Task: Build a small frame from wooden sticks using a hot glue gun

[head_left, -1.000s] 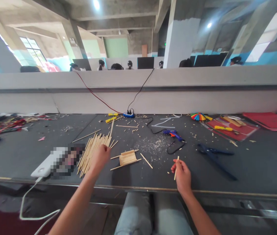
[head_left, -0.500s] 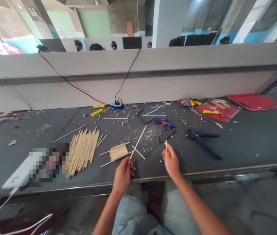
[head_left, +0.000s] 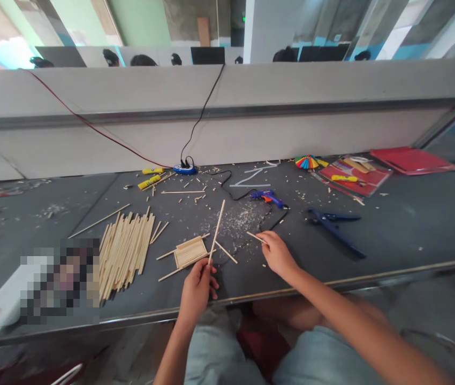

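My left hand (head_left: pixel 197 286) pinches the lower end of a long thin wooden stick (head_left: pixel 217 230) that points up and away over the dark table (head_left: pixel 404 235). My right hand (head_left: pixel 276 252) is closed on a short stick (head_left: pixel 256 237) that juts to the left from its fingers. Between and just left of my hands lies a small flat frame of glued sticks (head_left: pixel 189 252), with a loose stick (head_left: pixel 226 252) beside it. A pile of long sticks (head_left: pixel 125 251) lies further left.
A blue glue gun (head_left: pixel 266 197) with a black cord lies behind my right hand, dark blue cutters (head_left: pixel 334 224) to its right. A power strip (head_left: pixel 184 169), yellow glue sticks (head_left: pixel 149 182), a red mat (head_left: pixel 356 179) and a white device (head_left: pixel 0 299) also sit on the table. Sawdust and stick offcuts litter the middle.
My left hand left the stick pile with one long stick and came to the table's front edge. My right hand moved left and tilted its short stick from upright to sideways.
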Demonstrator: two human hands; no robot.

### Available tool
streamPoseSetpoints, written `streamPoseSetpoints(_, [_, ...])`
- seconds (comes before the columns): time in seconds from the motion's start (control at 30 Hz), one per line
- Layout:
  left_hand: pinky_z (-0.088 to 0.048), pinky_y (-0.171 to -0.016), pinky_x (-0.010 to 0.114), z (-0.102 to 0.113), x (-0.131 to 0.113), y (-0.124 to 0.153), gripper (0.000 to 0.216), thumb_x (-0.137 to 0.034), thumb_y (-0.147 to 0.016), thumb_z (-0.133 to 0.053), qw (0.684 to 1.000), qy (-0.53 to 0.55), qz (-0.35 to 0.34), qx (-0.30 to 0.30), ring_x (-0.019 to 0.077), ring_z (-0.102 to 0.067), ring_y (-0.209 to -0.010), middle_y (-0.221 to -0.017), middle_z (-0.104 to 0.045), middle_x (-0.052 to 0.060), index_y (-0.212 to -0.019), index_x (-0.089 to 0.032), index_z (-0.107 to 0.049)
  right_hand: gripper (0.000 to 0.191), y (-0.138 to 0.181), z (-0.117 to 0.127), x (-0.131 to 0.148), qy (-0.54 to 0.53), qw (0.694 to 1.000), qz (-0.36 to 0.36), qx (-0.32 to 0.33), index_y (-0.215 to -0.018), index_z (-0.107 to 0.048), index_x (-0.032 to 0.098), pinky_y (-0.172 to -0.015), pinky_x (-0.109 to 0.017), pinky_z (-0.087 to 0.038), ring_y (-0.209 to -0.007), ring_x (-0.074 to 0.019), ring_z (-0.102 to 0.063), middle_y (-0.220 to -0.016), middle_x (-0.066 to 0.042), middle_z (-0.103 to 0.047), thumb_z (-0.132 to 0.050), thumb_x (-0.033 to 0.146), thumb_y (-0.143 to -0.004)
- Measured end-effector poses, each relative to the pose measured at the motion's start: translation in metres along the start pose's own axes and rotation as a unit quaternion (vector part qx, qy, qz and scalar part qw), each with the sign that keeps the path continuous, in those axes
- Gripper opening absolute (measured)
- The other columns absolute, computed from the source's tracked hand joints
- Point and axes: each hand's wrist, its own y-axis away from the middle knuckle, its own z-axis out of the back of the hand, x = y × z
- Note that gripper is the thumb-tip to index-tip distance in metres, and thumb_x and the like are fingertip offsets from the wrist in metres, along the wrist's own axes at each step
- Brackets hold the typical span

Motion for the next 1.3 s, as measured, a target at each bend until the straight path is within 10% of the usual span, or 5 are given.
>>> streamPoseSetpoints(0.2, [-0.04,-0.03,0.018,0.0,0.001,-0.001,0.03,-0.044,-0.077,-0.048,1.0,0.0,0.008,0.024,0.0071,-0.05,-0.045,-0.078,-0.051,-0.002,-0.094,-0.019,-0.05,0.028,-0.005,0.014,-0.005,0.071,0.997,0.041,0.014,-0.089,-0.068,0.023,-0.092,-0.038,-0.043,-0.098,-0.0218,-0.057,-0.1,-0.007,-0.063,-0.051,0.009,-0.071])
streamPoseSetpoints(0.37, [-0.041,-0.031,0.016,0.0,0.002,0.001,0.034,-0.041,-0.078,-0.048,0.999,-0.001,0.006,0.036,0.0065,-0.051,-0.046,-0.08,-0.051,-0.001,-0.103,-0.019,-0.051,0.019,-0.03,0.071,-0.033,0.13,0.991,0.016,-0.033,-0.088,-0.065,0.02,-0.095,-0.043,-0.038,-0.103,-0.0248,-0.054,-0.1,-0.008,-0.063,-0.057,0.016,-0.072])
streamPoseSetpoints(0.7, [-0.042,-0.034,0.016,0.001,0.006,0.001,0.034,-0.038,-0.079,-0.045,0.999,-0.006,-0.002,0.047,0.0068,-0.05,-0.05,-0.078,-0.047,-0.001,-0.105,-0.019,-0.055,0.059,-0.048,0.205,-0.11,0.22,0.942,-0.247,-0.057,-0.103,-0.062,0.003,-0.074,-0.04,-0.036,-0.097,-0.0317,-0.057,-0.112,-0.032,-0.057,-0.075,0.041,-0.06])
streamPoseSetpoints(1.0, [-0.043,-0.034,0.018,0.002,0.002,0.003,0.029,-0.038,-0.079,-0.046,0.997,0.0,-0.01,0.076,0.0074,-0.049,-0.049,-0.075,-0.047,-0.002,-0.097,-0.017,-0.055,0.07,-0.042,0.219,-0.136,0.218,0.929,-0.293,0.061,-0.103,-0.067,0.004,-0.076,-0.034,-0.036,-0.109,-0.0307,-0.053,-0.126,-0.031,-0.05,-0.085,0.017,-0.036])
streamPoseSetpoints(1.3, [-0.041,-0.032,0.015,0.001,-0.001,0.005,0.026,-0.038,-0.079,-0.046,0.996,-0.011,0.0,0.088,0.0062,-0.048,-0.048,-0.077,-0.047,-0.001,-0.092,-0.017,-0.055,0.077,-0.058,0.226,-0.141,0.293,0.901,-0.268,0.177,-0.119,-0.058,0.003,-0.09,-0.032,-0.036,-0.126,-0.0328,-0.041,-0.13,-0.029,-0.047,-0.083,0.013,-0.047])
